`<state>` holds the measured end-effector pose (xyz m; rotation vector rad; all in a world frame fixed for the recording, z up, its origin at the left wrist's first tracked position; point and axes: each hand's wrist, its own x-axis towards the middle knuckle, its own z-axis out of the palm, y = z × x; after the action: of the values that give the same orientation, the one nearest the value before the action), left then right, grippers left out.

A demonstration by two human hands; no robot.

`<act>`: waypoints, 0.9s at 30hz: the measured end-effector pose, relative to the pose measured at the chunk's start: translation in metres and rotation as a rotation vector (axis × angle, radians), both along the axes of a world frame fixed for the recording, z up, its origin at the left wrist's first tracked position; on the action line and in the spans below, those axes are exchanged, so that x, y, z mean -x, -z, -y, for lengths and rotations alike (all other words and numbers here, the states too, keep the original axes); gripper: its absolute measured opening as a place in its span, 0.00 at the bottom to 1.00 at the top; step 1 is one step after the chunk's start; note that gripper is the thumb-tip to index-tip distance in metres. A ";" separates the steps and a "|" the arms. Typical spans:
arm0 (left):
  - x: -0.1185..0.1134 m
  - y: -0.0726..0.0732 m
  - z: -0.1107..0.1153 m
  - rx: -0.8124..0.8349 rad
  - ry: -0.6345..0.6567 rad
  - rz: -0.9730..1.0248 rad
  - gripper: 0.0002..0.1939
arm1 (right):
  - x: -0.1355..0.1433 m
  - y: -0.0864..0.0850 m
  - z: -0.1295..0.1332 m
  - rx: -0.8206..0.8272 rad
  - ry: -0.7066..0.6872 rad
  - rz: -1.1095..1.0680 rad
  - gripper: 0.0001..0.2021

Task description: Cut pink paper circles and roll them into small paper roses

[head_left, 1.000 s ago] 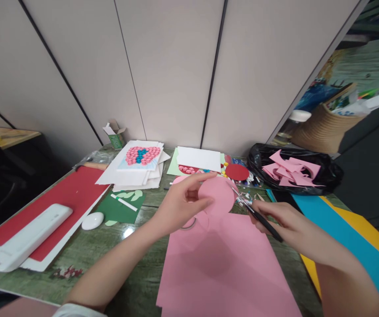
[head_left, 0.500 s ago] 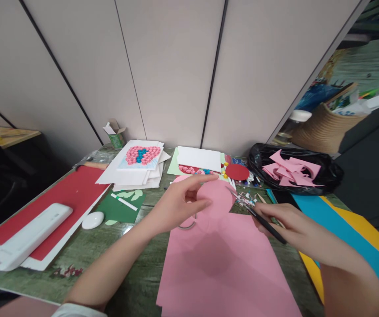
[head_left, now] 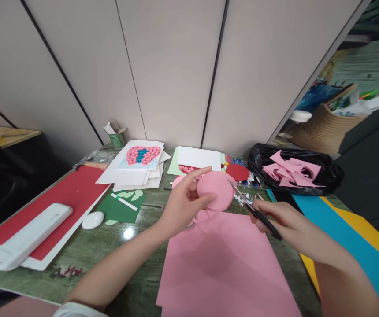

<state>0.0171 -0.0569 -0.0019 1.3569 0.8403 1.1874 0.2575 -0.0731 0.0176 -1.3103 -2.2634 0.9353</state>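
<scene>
One pink disc [head_left: 216, 190] sat pinched in the left hand [head_left: 183, 200] above pink paper [head_left: 222, 264], right hand [head_left: 280, 216] gripping scissors [head_left: 258, 215] at the disc's edge, scraps [head_left: 288, 169] in black bag [head_left: 333, 177].

Wall [head_left: 169, 66]: pale grey panels with dark seams filled much of the upper frame.
Carton [head_left: 117, 140]: stood with its flaps open near the wall, left of centre.
White sheets [head_left: 120, 175]: lay stacked just right of it, under a card [head_left: 143, 155] covered in pink and blue dots.
Red sheet [head_left: 77, 189]: lay on the desk [head_left: 90, 248] at left, a white device [head_left: 31, 237] resting on it.
Dark green paper [head_left: 123, 214]: lay left of centre; a white oval object [head_left: 92, 220] sat beside it.
Black bag [head_left: 333, 180]: sat open at right.
Blue sheet [head_left: 344, 240]: overlapped a yellow sheet [head_left: 368, 231], lower right.
Woven basket [head_left: 323, 130]: stood upper right, beside a white-lidded jar [head_left: 300, 116].
</scene>
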 end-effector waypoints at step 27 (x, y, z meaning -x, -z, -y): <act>0.006 -0.012 0.004 -0.044 0.055 -0.183 0.25 | 0.004 -0.003 0.004 -0.022 0.018 0.021 0.11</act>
<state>0.0109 -0.0605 0.0101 1.5321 0.9045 1.0557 0.2536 -0.0769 0.0203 -1.3344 -2.2680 0.8915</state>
